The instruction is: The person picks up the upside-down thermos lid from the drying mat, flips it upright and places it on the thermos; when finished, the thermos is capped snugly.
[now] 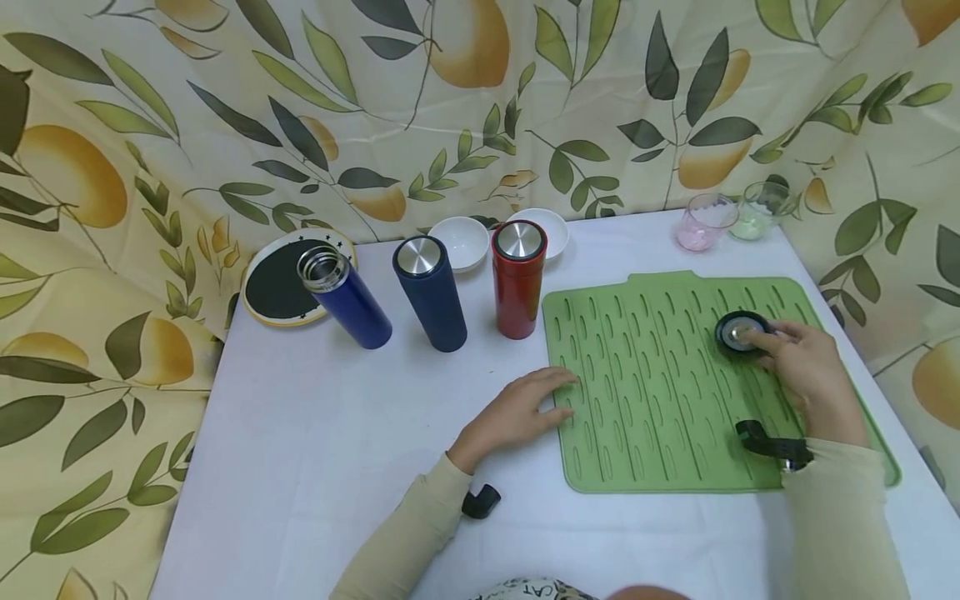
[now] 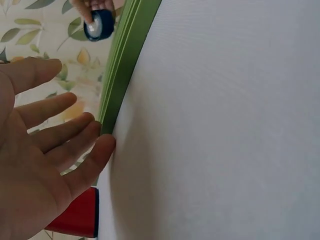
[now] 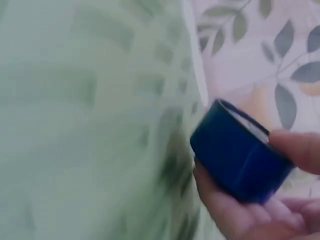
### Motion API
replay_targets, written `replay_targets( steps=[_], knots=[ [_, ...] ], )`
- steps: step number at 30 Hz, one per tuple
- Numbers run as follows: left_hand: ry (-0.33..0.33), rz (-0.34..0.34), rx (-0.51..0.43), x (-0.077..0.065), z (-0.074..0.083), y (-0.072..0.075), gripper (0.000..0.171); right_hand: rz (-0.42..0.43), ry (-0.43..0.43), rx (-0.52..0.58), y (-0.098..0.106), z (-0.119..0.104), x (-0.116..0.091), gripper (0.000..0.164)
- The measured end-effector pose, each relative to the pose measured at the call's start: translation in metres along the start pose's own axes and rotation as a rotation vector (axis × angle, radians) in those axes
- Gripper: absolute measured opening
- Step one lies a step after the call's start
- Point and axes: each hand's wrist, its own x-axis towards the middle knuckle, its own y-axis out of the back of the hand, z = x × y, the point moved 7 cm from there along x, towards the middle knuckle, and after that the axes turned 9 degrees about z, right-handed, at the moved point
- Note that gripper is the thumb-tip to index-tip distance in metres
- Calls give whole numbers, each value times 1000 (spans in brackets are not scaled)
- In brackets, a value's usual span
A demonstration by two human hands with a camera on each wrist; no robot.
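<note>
My right hand (image 1: 813, 371) grips a dark blue flask lid (image 1: 738, 333) above the right part of a green ribbed mat (image 1: 645, 392). The right wrist view shows the lid (image 3: 237, 155) tilted, with the thumb on its rim and fingers beneath. Fingers spread, my left hand (image 1: 517, 412) is at the mat's left edge; whether the fingertips touch it I cannot tell. Left of the mat stand a blue flask (image 1: 352, 308) with an uncovered mouth, a navy flask (image 1: 431, 296) and a red flask (image 1: 517, 287), both with steel-topped lids.
Behind the flasks are two white bowls (image 1: 459, 243) and a round dark plate (image 1: 281, 279) with a pale starred rim. Pink (image 1: 701, 229) and green (image 1: 753, 218) glass cups stand at the back right. Patterned cloth (image 1: 465, 125) hangs behind the white table (image 1: 300, 458).
</note>
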Motion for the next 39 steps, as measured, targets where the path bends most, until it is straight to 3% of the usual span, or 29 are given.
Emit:
replay_targets(
  steps=[4,6,8,13,15,22,27,31,35,39],
  knots=[
    [49,59,-141,6,-2,6,45,-130,-71,563,-28,-12,-10,28],
    [85,94,-252,11,-1,10,42,-235,-76,721,-50,-22,-18,18],
    [125,123,-392,16,1,14,40,-330,-70,778,-73,-33,-29,18],
    [234,172,-681,28,10,22,42,-433,-5,702,-121,-58,-58,24],
    [270,195,-726,29,12,26,47,-442,30,651,-136,-66,-69,29],
    [361,286,-779,20,9,47,50,-482,104,586,-166,-89,-94,36],
    [370,307,-836,16,5,58,49,-538,104,550,-182,-101,-103,42],
    [370,342,-904,14,3,69,45,-554,102,458,-189,-109,-106,49],
    [355,355,-929,9,10,84,42,-601,119,349,-194,-116,-109,55],
    [354,350,-911,4,18,95,41,-670,121,357,-198,-121,-111,55]
  ],
)
